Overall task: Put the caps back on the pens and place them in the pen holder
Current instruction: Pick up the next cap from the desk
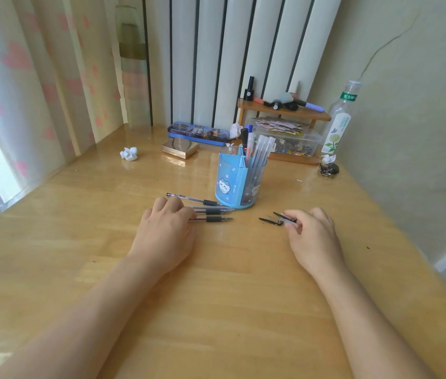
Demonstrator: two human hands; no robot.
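The left hand [165, 236] lies curled over the uncapped gel pens [211, 213]. The right hand [313, 237] pinches a clear cap [289, 218]. A loose pinch could drop it.

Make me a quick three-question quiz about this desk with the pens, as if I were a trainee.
1. True or false: the uncapped pens lie on the desk beside the blue pen holder, tips pointing right.
2. Which hand is touching the loose pen caps?
A. the left hand
B. the right hand
C. neither
3. Fill in: the pen holder already has several ____ standing in it.

Key:
1. True.
2. B; the left hand rests on the pens instead.
3. Pens.
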